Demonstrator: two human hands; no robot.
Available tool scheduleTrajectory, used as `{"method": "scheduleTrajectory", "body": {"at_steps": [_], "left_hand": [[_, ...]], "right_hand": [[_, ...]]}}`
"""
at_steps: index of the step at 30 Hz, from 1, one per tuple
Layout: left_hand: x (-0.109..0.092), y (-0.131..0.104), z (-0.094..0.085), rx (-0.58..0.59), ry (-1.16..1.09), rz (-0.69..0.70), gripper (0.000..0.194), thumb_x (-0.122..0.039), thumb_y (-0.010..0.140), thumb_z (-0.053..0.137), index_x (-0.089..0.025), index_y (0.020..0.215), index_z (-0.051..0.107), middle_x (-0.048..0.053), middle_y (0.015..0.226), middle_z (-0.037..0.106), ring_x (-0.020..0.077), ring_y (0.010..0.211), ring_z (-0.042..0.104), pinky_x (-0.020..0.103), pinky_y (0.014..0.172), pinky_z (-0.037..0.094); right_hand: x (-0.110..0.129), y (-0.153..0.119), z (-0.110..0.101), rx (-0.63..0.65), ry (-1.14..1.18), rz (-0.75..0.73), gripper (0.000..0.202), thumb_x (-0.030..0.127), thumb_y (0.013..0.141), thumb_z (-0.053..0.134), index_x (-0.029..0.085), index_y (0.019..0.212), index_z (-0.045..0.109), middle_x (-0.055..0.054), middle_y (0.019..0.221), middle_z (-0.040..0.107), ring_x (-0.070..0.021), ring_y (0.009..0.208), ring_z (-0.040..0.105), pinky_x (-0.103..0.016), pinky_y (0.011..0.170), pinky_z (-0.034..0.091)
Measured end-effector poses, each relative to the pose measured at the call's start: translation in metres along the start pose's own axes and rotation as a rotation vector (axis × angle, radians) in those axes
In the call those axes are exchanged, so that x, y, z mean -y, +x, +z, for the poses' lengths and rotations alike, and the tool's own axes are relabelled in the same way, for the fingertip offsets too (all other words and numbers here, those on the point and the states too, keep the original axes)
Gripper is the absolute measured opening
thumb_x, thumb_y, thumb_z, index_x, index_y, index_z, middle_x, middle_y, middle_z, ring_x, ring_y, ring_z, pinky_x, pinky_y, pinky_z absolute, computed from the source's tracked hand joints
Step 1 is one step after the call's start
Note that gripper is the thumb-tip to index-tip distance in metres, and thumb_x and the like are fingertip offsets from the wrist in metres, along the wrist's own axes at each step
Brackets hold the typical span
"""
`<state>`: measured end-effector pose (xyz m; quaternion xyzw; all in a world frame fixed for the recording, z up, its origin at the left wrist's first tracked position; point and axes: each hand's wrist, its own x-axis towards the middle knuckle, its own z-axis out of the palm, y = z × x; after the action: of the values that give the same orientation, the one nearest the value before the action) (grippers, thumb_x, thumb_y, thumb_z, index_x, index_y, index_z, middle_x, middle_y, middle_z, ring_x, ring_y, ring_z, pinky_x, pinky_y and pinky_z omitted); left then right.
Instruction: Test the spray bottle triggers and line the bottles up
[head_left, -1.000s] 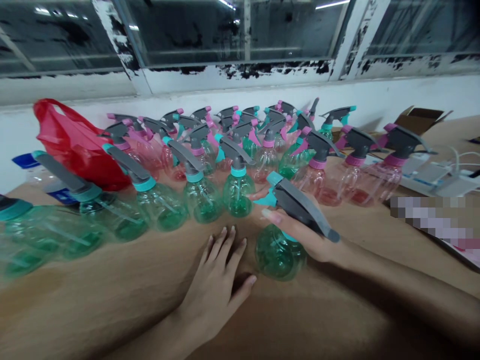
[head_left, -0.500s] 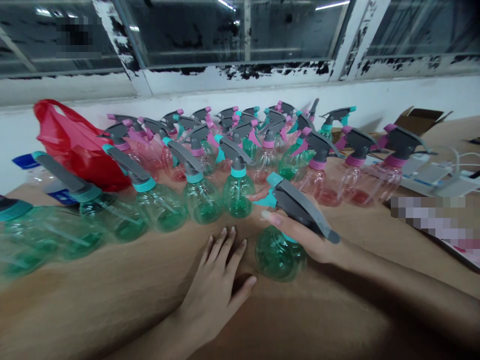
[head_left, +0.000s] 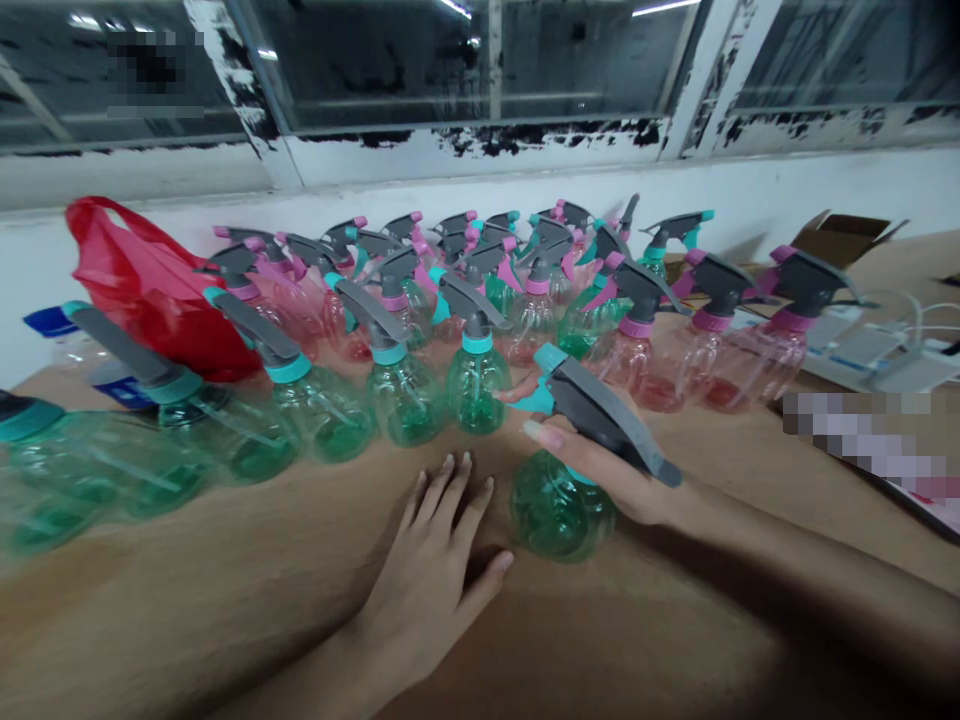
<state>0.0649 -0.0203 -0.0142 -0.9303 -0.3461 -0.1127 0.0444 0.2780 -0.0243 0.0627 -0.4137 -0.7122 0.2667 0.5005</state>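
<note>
My right hand (head_left: pixel 600 465) is wrapped round the neck of a green spray bottle (head_left: pixel 559 515) with a grey and teal trigger head. That bottle is on the wooden table (head_left: pixel 300 600), its nozzle facing away to the left. Flat on the tabletop, with fingers spread, lies my left hand (head_left: pixel 439 555), just left of the held bottle and holding nothing. Beyond both hands, a row of green spray bottles (head_left: pixel 409 400) with teal collars runs off to the left.
Pink spray bottles (head_left: pixel 652 375) stand behind on the right, with several more pink and green ones massed near the wall. A red plastic bag (head_left: pixel 157 300) sits at the back left. Far right are a cardboard box (head_left: pixel 844 240) and white power strips with cables (head_left: pixel 874 345).
</note>
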Motion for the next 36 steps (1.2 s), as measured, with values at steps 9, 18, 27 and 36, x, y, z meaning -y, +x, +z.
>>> {"method": "scheduleTrajectory", "body": {"at_steps": [9,18,27,36], "left_hand": [[0.0002,-0.0003,-0.0007,0.000,0.000,0.003,0.056,-0.048,0.091,0.045,-0.011,0.134,0.045,0.019,0.146,0.038,0.0347,0.135,0.033,0.055,0.104,0.036],[0.0002,-0.0003,-0.0003,-0.002,0.015,0.002,0.057,-0.047,0.091,0.046,-0.012,0.135,0.043,0.019,0.146,0.036,0.0344,0.135,0.032,0.056,0.104,0.036],[0.0002,0.0000,0.0002,0.010,-0.016,-0.002,0.057,-0.047,0.091,0.046,-0.012,0.135,0.043,0.019,0.147,0.035,0.0351,0.136,0.031,0.057,0.105,0.034],[-0.0004,0.0004,-0.0022,0.005,0.000,-0.001,0.056,-0.047,0.090,0.047,-0.012,0.134,0.045,0.018,0.145,0.038,0.0341,0.135,0.032,0.055,0.104,0.035]], "right_hand": [[0.0014,0.0022,-0.0056,0.049,-0.002,0.043,0.018,0.041,0.087,0.054,0.023,0.085,0.058,0.003,0.066,0.052,-0.0138,0.061,0.051,-0.030,0.059,0.040],[0.0008,0.0009,-0.0029,0.027,0.059,0.086,0.023,0.041,0.084,0.058,0.024,0.101,0.059,0.003,0.065,0.049,-0.0138,0.057,0.049,-0.031,0.057,0.041],[0.0014,0.0001,-0.0039,0.028,0.074,0.093,0.023,0.040,0.085,0.058,0.025,0.102,0.059,0.003,0.067,0.052,-0.0146,0.058,0.050,-0.032,0.056,0.040],[-0.0035,-0.0002,-0.0020,0.031,0.090,0.091,0.027,0.044,0.085,0.057,0.026,0.105,0.060,0.002,0.067,0.053,-0.0150,0.059,0.053,-0.032,0.057,0.042]]}}
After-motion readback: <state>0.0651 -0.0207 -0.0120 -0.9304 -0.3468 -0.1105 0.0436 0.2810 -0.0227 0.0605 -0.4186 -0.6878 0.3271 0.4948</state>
